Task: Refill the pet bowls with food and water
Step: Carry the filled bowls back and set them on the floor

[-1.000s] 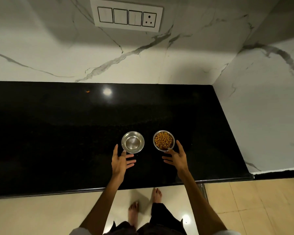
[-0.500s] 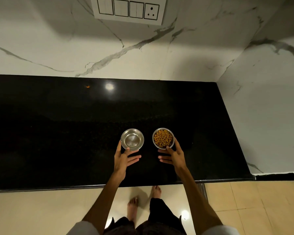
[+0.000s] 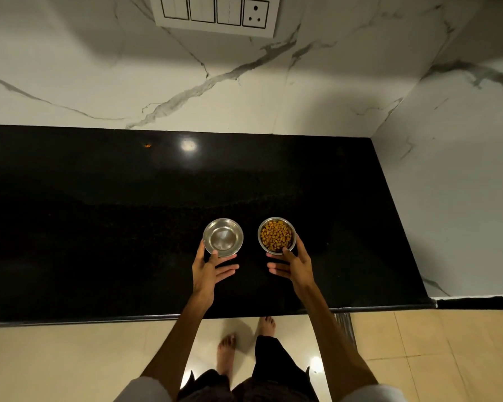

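Left hand (image 3: 208,269) pinches the steel bowl (image 3: 223,237) rim; right hand (image 3: 295,264) pinches the kibble bowl (image 3: 276,235) rim, both beyond the fingertips, apparently to lift them.

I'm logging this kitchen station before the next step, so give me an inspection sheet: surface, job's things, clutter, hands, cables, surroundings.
Surface: glossy black countertop, one small orange speck near the back.
Job's things: left steel bowl shiny inside, water not discernible; right steel bowl holds brown kibble.
Clutter: nothing seen.
Hands: left hand pinches the left bowl's near rim; right hand grips the right bowl's near rim.
Cables: nothing seen.
Surroundings: white marble walls, switch panel with socket, beige tiled floor.
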Motion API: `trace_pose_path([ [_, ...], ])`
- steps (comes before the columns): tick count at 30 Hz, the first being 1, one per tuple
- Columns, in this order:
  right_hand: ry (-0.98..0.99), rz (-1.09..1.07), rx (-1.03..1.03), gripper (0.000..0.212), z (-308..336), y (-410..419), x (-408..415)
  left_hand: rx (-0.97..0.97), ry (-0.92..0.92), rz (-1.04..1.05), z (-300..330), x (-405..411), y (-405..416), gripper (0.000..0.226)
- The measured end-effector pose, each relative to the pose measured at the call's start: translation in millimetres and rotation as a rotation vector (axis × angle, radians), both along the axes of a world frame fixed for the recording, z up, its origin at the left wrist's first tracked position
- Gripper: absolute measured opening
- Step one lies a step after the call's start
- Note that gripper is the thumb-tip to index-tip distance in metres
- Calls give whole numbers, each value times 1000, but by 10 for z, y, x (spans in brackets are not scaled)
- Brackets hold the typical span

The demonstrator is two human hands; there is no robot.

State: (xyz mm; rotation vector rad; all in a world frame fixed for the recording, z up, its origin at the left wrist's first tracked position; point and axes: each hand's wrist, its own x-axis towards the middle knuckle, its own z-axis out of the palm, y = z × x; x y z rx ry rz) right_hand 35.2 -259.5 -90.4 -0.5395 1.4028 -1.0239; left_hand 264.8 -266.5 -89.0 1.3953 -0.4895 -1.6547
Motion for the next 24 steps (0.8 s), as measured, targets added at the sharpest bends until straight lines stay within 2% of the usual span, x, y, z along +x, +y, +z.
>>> trace_pose_path([
  [24, -1, -47, -36, 52, 25, 86, -42, -26, -9, 105, 35, -58, 72, 54],
])
